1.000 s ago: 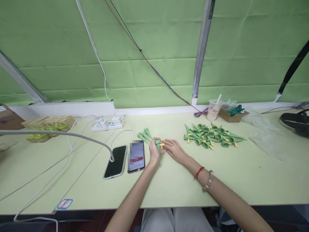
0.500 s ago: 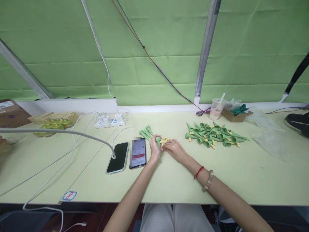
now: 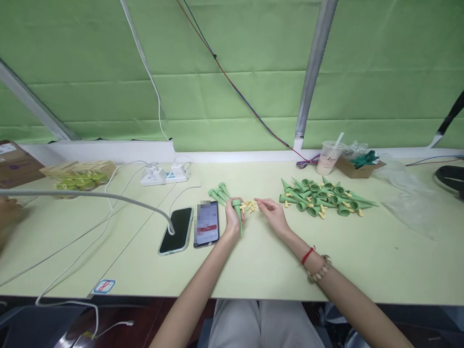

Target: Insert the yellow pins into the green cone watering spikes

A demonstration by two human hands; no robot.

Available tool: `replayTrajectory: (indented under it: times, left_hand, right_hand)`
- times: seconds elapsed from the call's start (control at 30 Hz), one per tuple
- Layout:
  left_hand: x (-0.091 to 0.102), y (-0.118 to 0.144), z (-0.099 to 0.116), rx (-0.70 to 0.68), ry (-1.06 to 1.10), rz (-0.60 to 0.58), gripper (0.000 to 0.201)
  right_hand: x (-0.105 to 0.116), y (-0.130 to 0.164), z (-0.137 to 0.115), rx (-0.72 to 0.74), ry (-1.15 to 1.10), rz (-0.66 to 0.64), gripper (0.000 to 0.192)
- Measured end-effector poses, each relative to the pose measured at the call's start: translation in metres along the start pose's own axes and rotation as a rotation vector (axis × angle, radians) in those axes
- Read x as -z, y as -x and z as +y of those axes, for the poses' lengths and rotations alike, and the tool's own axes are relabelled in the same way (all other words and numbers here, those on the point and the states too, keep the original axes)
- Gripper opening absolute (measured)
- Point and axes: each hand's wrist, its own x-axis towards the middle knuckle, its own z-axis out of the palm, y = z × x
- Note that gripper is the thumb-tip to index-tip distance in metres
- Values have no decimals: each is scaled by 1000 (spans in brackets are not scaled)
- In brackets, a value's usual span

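Note:
My left hand (image 3: pixel 232 217) grips a green cone-shaped spike (image 3: pixel 238 213), wide end up and tip pointing toward me. My right hand (image 3: pixel 272 214) hovers just right of it, fingers loosely spread, index finger reaching toward a small heap of yellow plastic bits (image 3: pixel 249 206) on the table; I cannot tell if it pinches one. A few more green spikes (image 3: pixel 218 192) lie behind my left hand. A large pile of green spikes with yellow parts (image 3: pixel 324 198) lies to the right.
Two phones (image 3: pixel 176 230) (image 3: pixel 208 224) lie left of my hands. A grey cable (image 3: pixel 108 198) arcs over the table, with a power strip (image 3: pixel 165 175) behind. A drink cup (image 3: pixel 328 158), cardboard box (image 3: pixel 359 165) and plastic sheet (image 3: pixel 409 198) sit at the right.
My right hand has drawn away from the spike in my left hand and opened, uncovering the yellow bits. The view has shifted slightly.

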Motion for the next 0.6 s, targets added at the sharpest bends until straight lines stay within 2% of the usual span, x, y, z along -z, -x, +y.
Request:
replayTrajectory:
  times: [0.1,0.2,0.4,0.6]
  left_hand:
    - [-2,2,1,86,10,-42,37]
    - [-3,1,0,75,16,-37,34]
    - [-2,-2,-6,-86,70,-13,30]
    - [-2,-3,-11,-202,36,-26,29]
  right_hand:
    - [-2,1,-4,-158,-145,36,32]
    - [-4,3,-9,-212,-209,53,32]
    - [-8,7,-17,-135,-193,-5,27]
    - [-8,10,-19,-20,-94,6,25]
